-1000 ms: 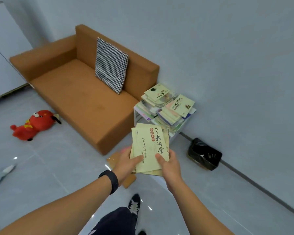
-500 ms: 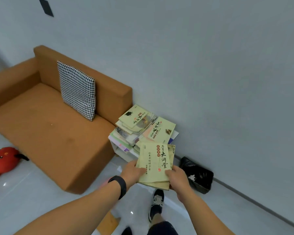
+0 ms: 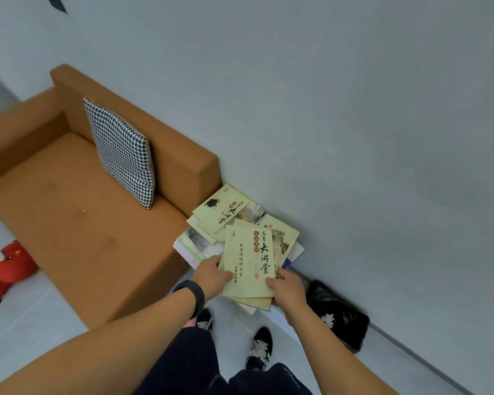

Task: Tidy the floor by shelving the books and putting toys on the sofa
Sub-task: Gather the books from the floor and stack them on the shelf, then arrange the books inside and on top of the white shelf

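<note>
The orange sofa (image 3: 77, 223) is bare of toys, and the red plush toy (image 3: 5, 269) lies on the floor beside it, so you appear to be on the shelving step. Your left hand (image 3: 211, 276) and right hand (image 3: 287, 289) each grip a side of the small stack of books (image 3: 250, 263), held just over the pile of books (image 3: 226, 220) between sofa and wall. Next, lower the stack squarely so the uneven pile doesn't slide.

Both my bare forearms reach toward twelve o'clock, my left hand (image 3: 211, 276) pinching the booklets (image 3: 250, 263) at eight o'clock of their cover, my right hand (image 3: 287, 289) gripping at four o'clock.
</note>
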Demonstrator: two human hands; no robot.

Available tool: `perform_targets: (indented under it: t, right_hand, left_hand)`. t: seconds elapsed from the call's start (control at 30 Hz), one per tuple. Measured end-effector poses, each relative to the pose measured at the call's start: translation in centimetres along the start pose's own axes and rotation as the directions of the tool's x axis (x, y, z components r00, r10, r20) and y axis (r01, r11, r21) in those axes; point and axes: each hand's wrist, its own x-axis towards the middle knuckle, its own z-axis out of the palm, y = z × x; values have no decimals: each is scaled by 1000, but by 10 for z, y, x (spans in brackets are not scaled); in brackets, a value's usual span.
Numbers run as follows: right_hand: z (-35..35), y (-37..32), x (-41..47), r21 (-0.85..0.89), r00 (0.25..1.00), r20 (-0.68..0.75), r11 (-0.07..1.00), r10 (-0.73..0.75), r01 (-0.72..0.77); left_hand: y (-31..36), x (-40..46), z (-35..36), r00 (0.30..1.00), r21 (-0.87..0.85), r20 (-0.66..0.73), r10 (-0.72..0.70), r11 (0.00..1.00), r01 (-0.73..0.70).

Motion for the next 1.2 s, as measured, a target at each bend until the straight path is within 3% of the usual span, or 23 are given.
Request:
perform_targets:
  t: [0.13,0.33,0.67,0.8,0.9,1.1,1.2]
  right_hand:
    - [6,-20,24,-5,1000,-14,1000,3,-3]
    - [24,-30,50,3,996,-85,1000,7,-7]
    - [105,-7,111,115,929,-363,993,70,-30]
    - [114,2,142,72,849,-527,997,39,-2]
    - [110,21,176,-72,730,-683,997,-21,-39]
    - [118,84,251,-379,565,-790,913,-236,-149]
    - [124,95,265,-464,489,-805,870,-336,-165]
  left_hand:
    - [8,29,-11,1000,43,15,-25,999,24]
    - [13,75,-32,989,109,150,0,994,-17]
    - [-32,169,-70,940,54,324,107,990,-131]
    - [-34,199,-52,917,-10,336,216,974,-226]
    - [-39,228,-22,865,-4,392,312,941,-337]
    - [-95,293,48,833,150,264,487,832,-534]
    - [-106,307,66,780,162,149,608,763,-626]
